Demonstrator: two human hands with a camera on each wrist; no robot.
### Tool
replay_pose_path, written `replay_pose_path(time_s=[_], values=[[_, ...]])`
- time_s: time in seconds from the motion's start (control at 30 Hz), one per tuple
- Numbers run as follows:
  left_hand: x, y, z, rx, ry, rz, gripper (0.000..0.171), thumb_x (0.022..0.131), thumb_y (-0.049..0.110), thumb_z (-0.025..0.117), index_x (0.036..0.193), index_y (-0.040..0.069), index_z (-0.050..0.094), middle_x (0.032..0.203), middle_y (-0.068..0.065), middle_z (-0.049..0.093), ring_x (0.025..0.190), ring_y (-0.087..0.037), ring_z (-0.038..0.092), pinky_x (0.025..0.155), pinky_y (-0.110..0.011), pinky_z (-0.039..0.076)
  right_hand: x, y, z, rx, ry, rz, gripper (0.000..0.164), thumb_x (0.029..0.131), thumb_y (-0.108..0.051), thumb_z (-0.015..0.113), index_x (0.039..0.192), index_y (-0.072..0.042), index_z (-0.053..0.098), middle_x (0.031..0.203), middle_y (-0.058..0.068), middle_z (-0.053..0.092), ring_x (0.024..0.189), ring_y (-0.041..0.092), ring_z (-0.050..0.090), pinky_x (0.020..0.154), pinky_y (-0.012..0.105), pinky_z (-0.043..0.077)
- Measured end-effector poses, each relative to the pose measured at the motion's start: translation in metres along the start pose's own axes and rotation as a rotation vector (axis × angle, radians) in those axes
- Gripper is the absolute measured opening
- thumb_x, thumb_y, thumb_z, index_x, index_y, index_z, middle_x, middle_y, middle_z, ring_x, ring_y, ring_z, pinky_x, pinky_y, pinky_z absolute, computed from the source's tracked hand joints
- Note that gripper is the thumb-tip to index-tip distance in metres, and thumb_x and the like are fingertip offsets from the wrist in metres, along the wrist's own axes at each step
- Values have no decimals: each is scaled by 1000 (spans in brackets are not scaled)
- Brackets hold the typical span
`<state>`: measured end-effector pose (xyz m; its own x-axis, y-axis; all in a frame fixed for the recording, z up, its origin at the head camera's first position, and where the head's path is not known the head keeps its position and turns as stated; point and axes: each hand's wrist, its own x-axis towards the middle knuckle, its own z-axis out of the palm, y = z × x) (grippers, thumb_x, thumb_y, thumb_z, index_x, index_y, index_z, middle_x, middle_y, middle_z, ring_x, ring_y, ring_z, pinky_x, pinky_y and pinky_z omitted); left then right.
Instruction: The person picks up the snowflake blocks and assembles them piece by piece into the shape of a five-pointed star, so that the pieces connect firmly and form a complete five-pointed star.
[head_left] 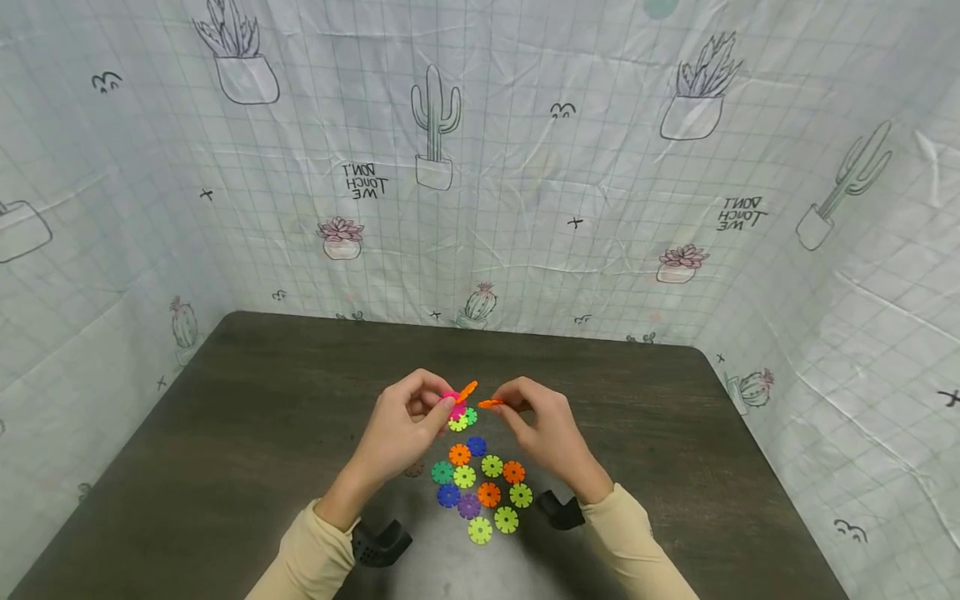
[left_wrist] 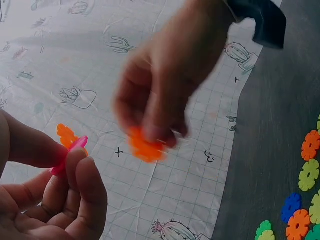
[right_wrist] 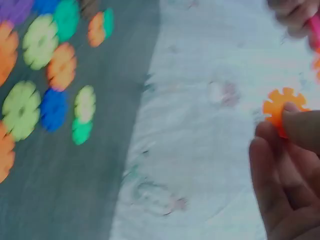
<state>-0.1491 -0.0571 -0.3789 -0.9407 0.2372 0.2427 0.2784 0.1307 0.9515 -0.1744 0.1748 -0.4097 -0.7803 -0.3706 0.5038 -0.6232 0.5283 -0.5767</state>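
My left hand (head_left: 408,421) pinches a pink notched disc (left_wrist: 64,159) between thumb and fingers, above the table. An orange disc (head_left: 467,391) is joined to the pink one and sticks out at an angle toward the right. Facing it, my right hand (head_left: 546,423) pinches a second orange notched disc (right_wrist: 281,107) by its edge, between thumb and index finger. A small gap separates this disc from the joined pair in the head view. Part of the pink disc is hidden behind the left fingertips.
Loose discs lie below the hands on the dark table (head_left: 300,383): a purple disc (head_left: 468,506), a blue disc (head_left: 448,495), a yellow-green disc (head_left: 480,530) and several more. A patterned curtain (head_left: 495,167) encloses the table's back and sides. Black mounts (head_left: 382,543) sit at both wrists.
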Motion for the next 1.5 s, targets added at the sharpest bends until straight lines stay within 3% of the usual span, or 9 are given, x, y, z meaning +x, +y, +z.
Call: replay_pose_path(time_s=[0.13, 0.37, 0.63, 1.13, 1.5], values=[[0, 1, 1, 0, -6, 4, 5, 100, 7, 63, 104, 4, 64, 81, -11, 64, 63, -16, 62, 64, -30, 59, -1, -17, -1, 1, 126, -142, 21, 86, 4, 77, 99, -10, 69, 93, 1, 72, 79, 10, 69, 72, 27, 61], [0, 0, 3, 0, -14, 6, 5, 99, 6, 64, 104, 4, 64, 81, -13, 65, 64, -16, 63, 63, -28, 59, -1, -29, -4, -11, 142, -256, 27, 83, 9, 77, 101, -8, 67, 96, 4, 71, 81, 14, 68, 73, 26, 59], [0, -1, 7, -5, -32, -1, 6, 100, 6, 63, 105, 3, 64, 82, -15, 65, 63, -15, 64, 64, -29, 61, -3, -30, -2, -11, 138, -296, 24, 85, 8, 76, 102, -6, 66, 97, 5, 71, 84, 15, 69, 80, 17, 56], [-1, 3, 11, -38, 9, -30, 4, 98, 1, 64, 102, -1, 64, 80, -19, 63, 62, -14, 62, 63, -27, 59, -4, -31, 3, -50, 214, -363, 25, 80, 12, 78, 95, -5, 67, 91, 8, 72, 74, 16, 70, 67, 19, 57], [-3, 6, 14, -59, 33, -115, 4, 97, 0, 65, 101, -2, 64, 81, -18, 65, 64, -21, 64, 62, -27, 59, -2, -33, 3, -24, 210, -397, 24, 78, 13, 79, 91, -4, 67, 87, 7, 72, 73, 16, 71, 65, 19, 58]])
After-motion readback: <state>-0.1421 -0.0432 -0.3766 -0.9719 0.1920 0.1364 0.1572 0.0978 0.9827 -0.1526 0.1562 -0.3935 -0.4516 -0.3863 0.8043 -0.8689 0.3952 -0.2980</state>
